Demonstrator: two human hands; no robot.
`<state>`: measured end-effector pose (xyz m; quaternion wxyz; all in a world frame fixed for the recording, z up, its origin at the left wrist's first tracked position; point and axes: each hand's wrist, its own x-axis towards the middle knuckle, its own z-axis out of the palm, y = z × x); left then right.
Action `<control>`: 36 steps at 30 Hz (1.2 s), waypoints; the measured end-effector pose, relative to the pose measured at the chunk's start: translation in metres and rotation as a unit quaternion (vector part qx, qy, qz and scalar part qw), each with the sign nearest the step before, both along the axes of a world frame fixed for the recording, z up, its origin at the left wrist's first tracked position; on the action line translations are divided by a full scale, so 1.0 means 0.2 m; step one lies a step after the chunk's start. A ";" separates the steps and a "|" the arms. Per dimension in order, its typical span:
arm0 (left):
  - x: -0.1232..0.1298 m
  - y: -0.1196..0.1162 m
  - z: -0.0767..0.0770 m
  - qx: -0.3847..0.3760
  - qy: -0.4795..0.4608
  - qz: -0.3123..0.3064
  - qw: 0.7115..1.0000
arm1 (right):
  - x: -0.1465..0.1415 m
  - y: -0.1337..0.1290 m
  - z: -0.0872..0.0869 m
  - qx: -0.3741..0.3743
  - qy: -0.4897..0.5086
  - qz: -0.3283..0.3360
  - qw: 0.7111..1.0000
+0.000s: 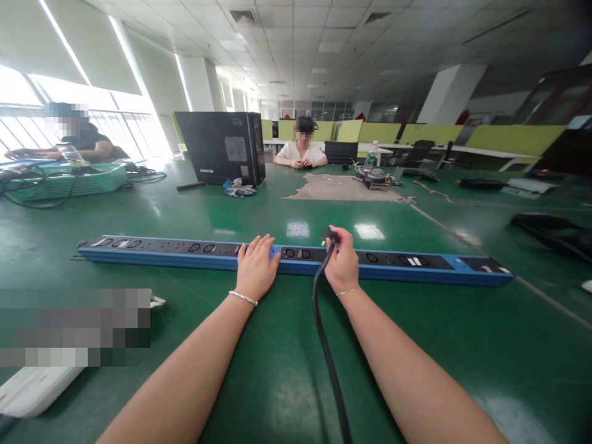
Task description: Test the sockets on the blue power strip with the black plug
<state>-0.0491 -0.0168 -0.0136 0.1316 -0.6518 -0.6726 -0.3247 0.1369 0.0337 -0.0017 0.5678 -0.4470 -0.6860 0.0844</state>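
A long blue power strip [161, 256] with black sockets along its top lies across the green table. My left hand [257, 266] rests flat on the middle of the strip, fingers spread, holding nothing. Just right of the middle, my right hand [341, 262] is closed around a black plug [331, 236] above the sockets. Metal prongs show at the plug's left side. From the plug a thick black cable [324, 345] hangs down toward me and runs off the bottom edge.
A black computer case [219, 148] stands at the back beside blue-and-white gloves [239, 188]. A green basket [74, 183] with cables is at left, a white object [46, 382] at near left. Two people sit beyond. Black cables lie at right.
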 end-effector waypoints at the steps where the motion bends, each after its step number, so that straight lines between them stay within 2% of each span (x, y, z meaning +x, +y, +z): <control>1: -0.01 0.00 -0.01 -0.008 0.004 0.005 1.000 | 0.04 0.02 0.00 -0.017 0.018 -0.028 0.999; 3: -0.01 0.01 -0.01 -0.019 0.016 0.005 1.000 | 0.10 0.06 0.00 -0.044 0.032 -0.068 0.996; 5: -0.01 0.00 -0.01 -0.022 0.023 0.003 0.999 | 0.15 0.09 0.01 -0.052 0.019 -0.072 0.996; 12: 0.00 0.00 0.01 -0.032 0.025 0.019 0.999 | 0.18 0.09 0.03 -0.048 -0.075 0.032 0.996; 18: 0.00 0.00 0.02 -0.038 0.024 0.019 0.999 | 0.17 0.09 0.01 -0.043 -0.125 0.084 0.988; 27: 0.00 0.00 0.02 -0.043 0.021 0.020 0.999 | 0.14 0.08 0.00 0.005 -0.161 0.096 0.982; 36: 0.00 0.00 0.01 -0.039 0.022 0.020 0.999 | 0.13 0.09 -0.01 0.061 -0.197 0.056 0.977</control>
